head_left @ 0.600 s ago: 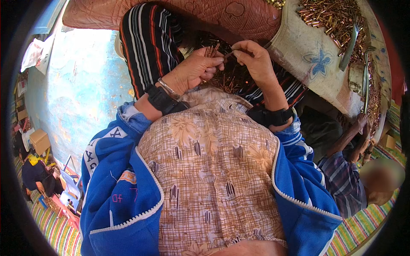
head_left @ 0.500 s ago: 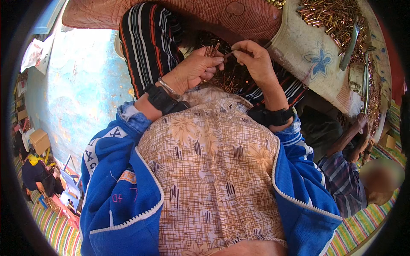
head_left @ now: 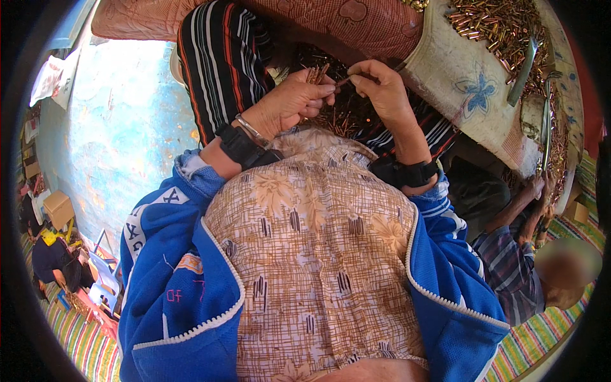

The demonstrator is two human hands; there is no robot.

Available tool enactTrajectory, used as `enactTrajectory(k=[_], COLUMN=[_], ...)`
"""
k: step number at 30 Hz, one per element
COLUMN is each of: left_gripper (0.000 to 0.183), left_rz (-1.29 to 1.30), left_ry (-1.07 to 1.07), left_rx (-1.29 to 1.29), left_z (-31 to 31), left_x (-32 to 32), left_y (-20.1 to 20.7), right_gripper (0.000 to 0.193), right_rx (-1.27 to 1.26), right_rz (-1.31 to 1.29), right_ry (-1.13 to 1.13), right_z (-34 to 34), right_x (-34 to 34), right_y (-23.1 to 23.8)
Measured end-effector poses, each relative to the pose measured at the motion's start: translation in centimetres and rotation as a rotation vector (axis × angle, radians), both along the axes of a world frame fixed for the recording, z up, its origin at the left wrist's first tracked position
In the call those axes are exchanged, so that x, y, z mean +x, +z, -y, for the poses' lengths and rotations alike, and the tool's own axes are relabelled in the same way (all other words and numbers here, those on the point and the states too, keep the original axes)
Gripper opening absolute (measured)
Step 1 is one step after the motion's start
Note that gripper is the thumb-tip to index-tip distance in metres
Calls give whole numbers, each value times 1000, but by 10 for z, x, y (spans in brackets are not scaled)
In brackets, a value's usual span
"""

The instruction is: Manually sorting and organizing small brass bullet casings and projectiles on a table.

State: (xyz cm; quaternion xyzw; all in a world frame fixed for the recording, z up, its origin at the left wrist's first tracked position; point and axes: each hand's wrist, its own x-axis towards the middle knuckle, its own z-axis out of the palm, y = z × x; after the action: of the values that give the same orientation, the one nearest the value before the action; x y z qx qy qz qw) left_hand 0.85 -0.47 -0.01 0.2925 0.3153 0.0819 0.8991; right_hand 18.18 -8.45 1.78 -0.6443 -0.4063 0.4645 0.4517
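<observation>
Several slim copper-brown pieces, tube-like in shape, stand in a small bundle point(head_left: 316, 75) inside my left hand point(head_left: 294, 103), whose fingers are closed round them. One more thin brown piece point(head_left: 343, 81) spans the small gap between my hands. Its right end is pinched between the thumb and forefinger of my right hand point(head_left: 383, 92); the other end reaches the left fingertips. Below both hands, a loose heap of similar pieces point(head_left: 337, 121) lies in the shade between my striped trouser legs. What exactly the pieces are is too small to make out.
A reddish quilted cushion point(head_left: 375, 25) stretches across the top. Right of it, a pale cloth point(head_left: 439, 73) bears a large pile of shiny pieces point(head_left: 496, 28) and long metal tools point(head_left: 523, 73). Another person's hands point(head_left: 538, 186) work at the right. A cardboard box point(head_left: 58, 209) stands far left.
My right hand has shifted very slightly right, with the thin piece still pinched. The left hand stays where it was. At the right, the other person's hands have moved a little.
</observation>
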Motion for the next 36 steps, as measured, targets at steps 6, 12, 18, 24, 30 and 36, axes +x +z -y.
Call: enactTrajectory(k=[6, 12, 18, 24, 30, 36], left_gripper=[16, 18, 15, 14, 14, 14], left_rz=[-38, -68, -126, -204, -181, -177], left_ry=[-22, -49, -70, -148, -139, -148], left_rx=[25, 80, 173, 332, 271, 201], left_z=[0, -1, 0, -1, -2, -2], left_x=[0, 0, 3, 5, 5, 4], left_y=[4, 2, 5, 5, 5, 6], right_gripper=[11, 18, 27, 29, 16, 11], right_rx=[-63, -121, -45, -161, -177, -96], right_rz=[-165, 130, 253, 85, -62, -142], right_ry=[12, 48, 70, 44, 50, 97], right_z=[0, -1, 0, -1, 3, 5], right_x=[4, 0, 3, -1, 2, 2], right_y=[-6, -6, -18, -11, -11, -9])
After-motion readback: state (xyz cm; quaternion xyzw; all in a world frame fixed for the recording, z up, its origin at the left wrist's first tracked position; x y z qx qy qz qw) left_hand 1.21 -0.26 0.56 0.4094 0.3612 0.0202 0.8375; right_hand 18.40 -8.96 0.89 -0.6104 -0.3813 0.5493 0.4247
